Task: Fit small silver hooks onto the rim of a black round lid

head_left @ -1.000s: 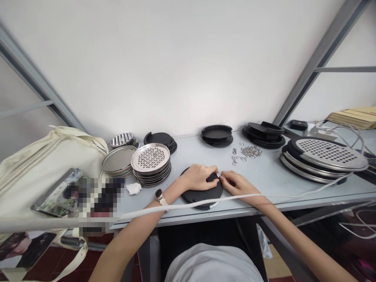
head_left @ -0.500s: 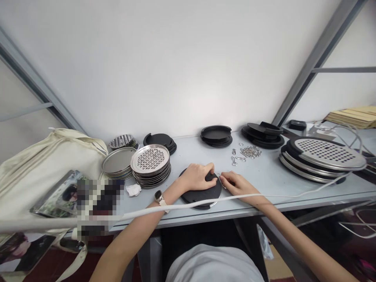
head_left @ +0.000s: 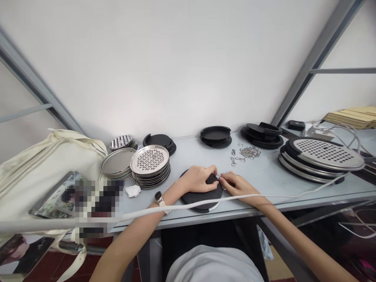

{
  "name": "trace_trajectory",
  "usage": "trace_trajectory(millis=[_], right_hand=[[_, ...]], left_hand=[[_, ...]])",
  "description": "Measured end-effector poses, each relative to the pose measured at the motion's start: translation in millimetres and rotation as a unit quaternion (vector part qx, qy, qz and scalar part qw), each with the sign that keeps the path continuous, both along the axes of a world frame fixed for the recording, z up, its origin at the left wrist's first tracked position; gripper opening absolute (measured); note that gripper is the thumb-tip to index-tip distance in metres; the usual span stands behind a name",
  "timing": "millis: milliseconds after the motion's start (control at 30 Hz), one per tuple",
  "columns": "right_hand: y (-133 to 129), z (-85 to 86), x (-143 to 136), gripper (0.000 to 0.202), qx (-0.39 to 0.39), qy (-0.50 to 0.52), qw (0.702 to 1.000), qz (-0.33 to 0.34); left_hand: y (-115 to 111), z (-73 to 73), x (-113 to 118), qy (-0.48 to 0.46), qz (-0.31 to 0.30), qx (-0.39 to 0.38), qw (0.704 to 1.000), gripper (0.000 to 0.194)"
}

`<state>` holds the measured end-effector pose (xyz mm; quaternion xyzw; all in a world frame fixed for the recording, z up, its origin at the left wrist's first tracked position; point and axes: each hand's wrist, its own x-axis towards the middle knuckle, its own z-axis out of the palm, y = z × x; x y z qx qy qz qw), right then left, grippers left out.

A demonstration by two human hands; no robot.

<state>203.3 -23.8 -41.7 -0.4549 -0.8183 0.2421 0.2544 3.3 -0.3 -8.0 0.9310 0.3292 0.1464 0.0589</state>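
A round black disc (head_left: 202, 196) with a silvery lower right rim lies flat near the table's front edge. My left hand (head_left: 199, 180) rests over it, its thumb and fingers closed on the upper right part. At the disc's right edge, my right hand (head_left: 236, 184) pinches a small shiny metal clip (head_left: 217, 177) that touches or almost touches the disc. Exactly how the clip meets the rim is too small to tell. Behind my right hand lies a heap of similar wire clips (head_left: 249, 152), with a few loose ones beside it.
Left stand stacked round grater plates (head_left: 149, 160), plain metal discs (head_left: 117, 161) and crumpled white tissue (head_left: 133, 190). Black round holders (head_left: 216, 135) line the wall. Larger grater discs (head_left: 326, 154) are stacked right. A white cable (head_left: 282, 196) crosses the view; a cream bag (head_left: 53, 156) sits left.
The disc has shifted very slightly toward me. My left fingers and right pinch have drawn a little closer together at the clip, which now shows more clearly.
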Motion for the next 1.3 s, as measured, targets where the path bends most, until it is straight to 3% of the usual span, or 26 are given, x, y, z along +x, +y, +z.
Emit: trace_trajectory(millis=[533,833,1300], right_hand=[[4,-8.5,1,0.048,-0.042,0.054,0.998,0.002],[0,0.8,0,0.047,-0.035,0.027,0.999,-0.003],[0,-0.4,2,0.03,-0.006,0.0,1.0,0.006]], left_hand=[[0,2.7,0,-0.009,-0.014,-0.026,1.0,0.024],[3,2.9,0,-0.024,-0.013,-0.052,0.998,0.025],[5,1.0,-2,-0.044,-0.019,-0.061,0.997,0.025]])
